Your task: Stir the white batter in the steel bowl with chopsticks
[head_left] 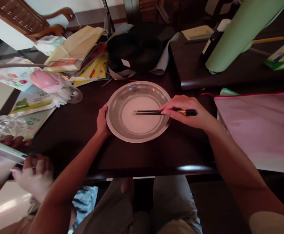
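Observation:
A round metal bowl (pixel 122 94) holding white liquid (pixel 140 115) sits on the dark table (pixel 78 130). My left hand (pixel 102 122) grips the bowl's left rim, fingers closed round it. My right hand (pixel 187 110) is over the bowl's right rim, pinched on a pair of black chopsticks (pixel 154 112). The chopsticks lie nearly level, tips pointing left into the middle of the white liquid.
Books and papers (pixel 78 52) pile at the back left beside a pink object (pixel 45 79). A black bag (pixel 137 48), a green roll (pixel 239 32) and a pink zip pouch (pixel 259 126) lie behind and right. Another person's hands (pixel 33 175) hold something at the lower left.

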{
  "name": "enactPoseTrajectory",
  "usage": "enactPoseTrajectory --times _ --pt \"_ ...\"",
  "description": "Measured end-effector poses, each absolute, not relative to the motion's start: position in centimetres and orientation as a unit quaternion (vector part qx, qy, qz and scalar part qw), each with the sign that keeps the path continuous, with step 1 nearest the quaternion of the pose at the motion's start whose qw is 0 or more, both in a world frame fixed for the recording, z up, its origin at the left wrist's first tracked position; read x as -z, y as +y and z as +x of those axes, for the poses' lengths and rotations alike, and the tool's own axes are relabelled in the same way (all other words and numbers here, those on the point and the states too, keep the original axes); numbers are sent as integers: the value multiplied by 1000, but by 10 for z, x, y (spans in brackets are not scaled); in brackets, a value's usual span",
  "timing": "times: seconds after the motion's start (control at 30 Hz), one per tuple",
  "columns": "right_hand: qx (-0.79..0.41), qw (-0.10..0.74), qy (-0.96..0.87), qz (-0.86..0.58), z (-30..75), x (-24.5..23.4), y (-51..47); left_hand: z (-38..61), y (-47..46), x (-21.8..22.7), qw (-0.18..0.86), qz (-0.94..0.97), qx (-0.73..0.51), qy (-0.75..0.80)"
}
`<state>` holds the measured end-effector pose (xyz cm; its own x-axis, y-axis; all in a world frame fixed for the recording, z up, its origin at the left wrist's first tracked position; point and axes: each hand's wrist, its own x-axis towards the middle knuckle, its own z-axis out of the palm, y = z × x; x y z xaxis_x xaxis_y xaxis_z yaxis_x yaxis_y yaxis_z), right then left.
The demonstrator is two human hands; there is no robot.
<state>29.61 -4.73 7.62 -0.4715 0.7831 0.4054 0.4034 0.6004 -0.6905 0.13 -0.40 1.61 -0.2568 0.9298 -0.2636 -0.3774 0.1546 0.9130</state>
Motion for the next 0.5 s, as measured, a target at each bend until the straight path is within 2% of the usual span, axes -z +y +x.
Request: enactPoseTrajectory --times 0.1,0.17,0.33,0.4,0.5 --pt "-216 399 -773 -444 308 -81 -48 0 -3 -13 549 274 -594 520" --pt "-228 413 -744 -473 317 -87 -51 0 -3 -12 552 270 -597 516" --pt "-305 362 -795 -379 304 -84 -52 0 -3 -13 548 266 -599 520" --pt "-282 352 -819 -356 296 -77 -48 0 -3 -14 545 280 -593 522" --pt "-221 371 -801 -414 301 -77 -47 0 -4 -14 541 287 -594 522"
